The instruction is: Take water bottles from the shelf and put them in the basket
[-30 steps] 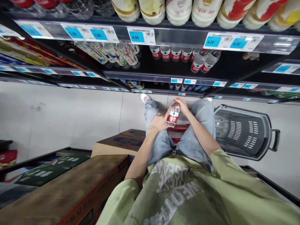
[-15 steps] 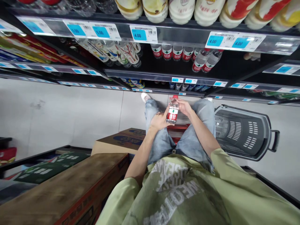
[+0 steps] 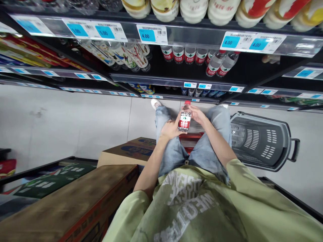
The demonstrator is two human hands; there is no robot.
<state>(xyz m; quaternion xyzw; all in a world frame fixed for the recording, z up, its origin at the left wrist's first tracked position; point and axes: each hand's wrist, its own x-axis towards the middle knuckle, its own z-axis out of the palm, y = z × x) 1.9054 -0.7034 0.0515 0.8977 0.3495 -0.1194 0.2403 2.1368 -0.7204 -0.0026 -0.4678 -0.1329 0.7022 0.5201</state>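
A small clear water bottle with a red label and red cap is held upright between both hands, above my knees in blue jeans. My left hand grips its lower body from the left, fingers wrapped round it. My right hand closes on its upper part from the right. Below the hands a red-edged box shows between my legs, mostly hidden.
Black shelves ahead hold matching red-label bottles and other drinks, with blue price tags. A grey shopping basket lies on the floor at right. Cardboard boxes and a brown carton stand at left.
The bottle has turned from tilted to nearly upright and risen slightly, its red cap now showing above my right hand. Both hands stayed on it.
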